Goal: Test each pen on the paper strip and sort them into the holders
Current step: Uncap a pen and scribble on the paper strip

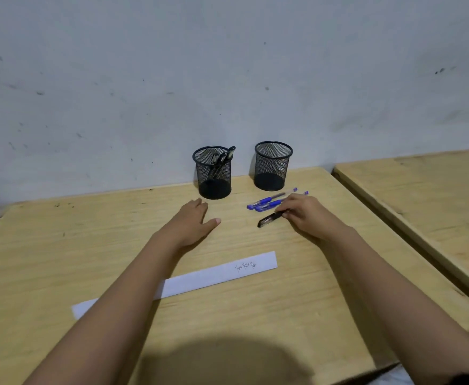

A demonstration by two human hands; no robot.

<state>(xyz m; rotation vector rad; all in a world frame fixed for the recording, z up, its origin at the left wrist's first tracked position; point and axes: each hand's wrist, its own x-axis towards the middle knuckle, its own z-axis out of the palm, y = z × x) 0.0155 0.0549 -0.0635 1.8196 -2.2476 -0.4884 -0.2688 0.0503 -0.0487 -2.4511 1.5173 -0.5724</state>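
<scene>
Two black mesh holders stand at the back of the wooden table. The left holder [214,173] has three black pens in it; nothing shows inside the right holder [272,165]. Two blue pens [269,202] lie side by side in front of the right holder. My right hand [308,215] grips a black pen [269,219] that lies low over the table just below the blue pens. My left hand [193,222] rests flat on the table, fingers apart, holding nothing. A long white paper strip [216,275] lies diagonally nearer me, with small scribbles near its right end.
The table [61,259] butts against a grey marked wall [227,79]. A second wooden table [422,195] stands to the right across a narrow gap. My forearms cross over the paper strip's left part.
</scene>
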